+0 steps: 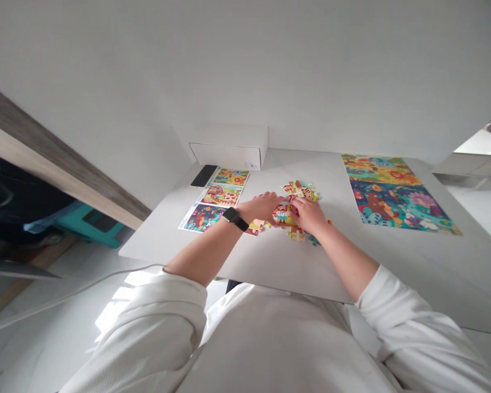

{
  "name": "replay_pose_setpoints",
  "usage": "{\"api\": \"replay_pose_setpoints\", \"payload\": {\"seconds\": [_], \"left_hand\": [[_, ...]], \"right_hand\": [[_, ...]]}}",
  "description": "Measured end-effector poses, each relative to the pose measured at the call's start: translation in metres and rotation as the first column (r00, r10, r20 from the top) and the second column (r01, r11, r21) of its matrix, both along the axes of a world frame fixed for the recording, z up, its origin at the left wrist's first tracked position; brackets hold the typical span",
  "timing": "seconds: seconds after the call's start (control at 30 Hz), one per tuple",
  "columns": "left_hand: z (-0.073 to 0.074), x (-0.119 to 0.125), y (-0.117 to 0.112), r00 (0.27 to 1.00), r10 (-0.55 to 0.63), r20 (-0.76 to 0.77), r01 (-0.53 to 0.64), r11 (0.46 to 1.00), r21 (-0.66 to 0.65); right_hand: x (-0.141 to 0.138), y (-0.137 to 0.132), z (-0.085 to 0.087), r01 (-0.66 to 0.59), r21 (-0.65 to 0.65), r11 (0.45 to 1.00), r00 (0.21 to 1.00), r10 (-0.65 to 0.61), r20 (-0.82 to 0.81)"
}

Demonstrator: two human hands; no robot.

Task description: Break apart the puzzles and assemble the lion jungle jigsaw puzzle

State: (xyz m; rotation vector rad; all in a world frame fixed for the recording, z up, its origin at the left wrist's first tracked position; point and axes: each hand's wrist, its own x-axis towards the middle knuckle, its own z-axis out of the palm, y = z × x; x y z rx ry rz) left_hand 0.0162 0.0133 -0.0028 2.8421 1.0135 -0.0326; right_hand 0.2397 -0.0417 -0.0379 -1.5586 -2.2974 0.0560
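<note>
On the white tabletop (270,267): black smartphone (203,176) beside a column of three printed picture cards (215,199), white cardboard box (229,147) behind. Left hand (262,207), black smartwatch (231,217) on its wrist, and right hand (309,214) sit close together on a loose heap of multicoloured jigsaw pieces (298,191), mid-tabletop, irregular, no clear long axis or pointing direction; can't tell if gripping. Far right, large flat colourful jigsaw picture (396,196), lying diagonally.

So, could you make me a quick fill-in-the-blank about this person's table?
1. The black smartwatch is on the person's ____ wrist.
2. The heap beneath the left hand and right hand is made of ____ pieces.
3. Beside the black smartphone, the row of printed picture cards numbers ____.

Missing words: left; jigsaw puzzle; three.
</note>
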Motion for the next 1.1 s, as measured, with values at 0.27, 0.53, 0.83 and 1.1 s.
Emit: {"api": "replay_pose_setpoints", "payload": {"seconds": [0.27,0.53,0.83,1.1], "left_hand": [[-0.006,-0.008,-0.004,0.989,-0.083,0.123,0.076,0.995,0.066],[-0.011,-0.024,-0.014,0.959,-0.107,0.264,0.095,0.994,0.058],[-0.005,-0.022,-0.008,0.947,0.147,0.285,-0.105,0.982,-0.157],[0.004,-0.015,0.002,0.745,0.393,0.539,-0.125,0.876,-0.467]], "right_hand": [[0.0,0.019,-0.012,-0.067,-0.038,0.997,0.996,0.064,-0.06],[-0.004,0.024,-0.014,-0.081,-0.019,0.997,0.981,0.077,-0.176],[-0.002,0.031,-0.013,-0.068,-0.043,0.997,0.889,0.041,-0.455],[0.005,0.02,0.002,0.004,-0.12,0.993,0.73,-0.085,-0.678]]}}
